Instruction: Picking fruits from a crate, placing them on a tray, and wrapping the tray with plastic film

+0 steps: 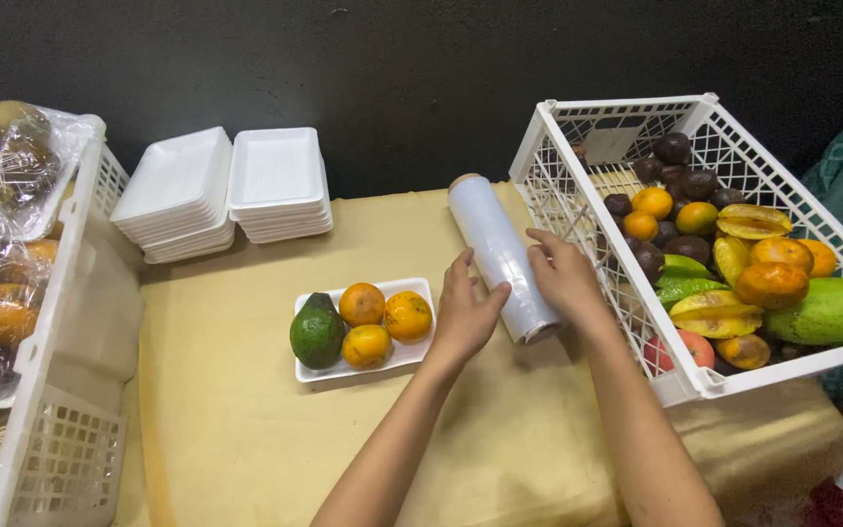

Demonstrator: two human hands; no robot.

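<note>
- The roll (500, 256) of clear cling film lies on its side on the bench (246, 439), running from the back wall towards the person, just beside the right crate (695, 390).
- The left hand (465, 310) rests on the roll's near left side, fingers curved loosely over it, thumb alongside; it touches more than it grips.
- The right hand (563, 275) lies over the roll's right side near the front end, fingers spread and relaxed, not clenched.
- By my judgement the roll is stiff and fairly heavy for its size (a cardboard core shows at the far end), with a smooth, slippery skin; the film itself is thin, clingy and tears easily. It will roll if let go, so a hold at both ends or around the middle seems safest.
- Just left of the hands sits a white foam tray (412, 356) holding an avocado (317, 332) and three oranges (382, 319); it is near the left hand but apart from it.
- Two stacks of empty trays (226, 190) stand at the back of the bench, well apart from the roll.
- The right crate holds mixed fruit: star fruit, oranges, dark round fruit, a large green one. Its wall crowds the right hand.
- A left crate (51, 322) at the far edge holds wrapped fruit packs.
</note>
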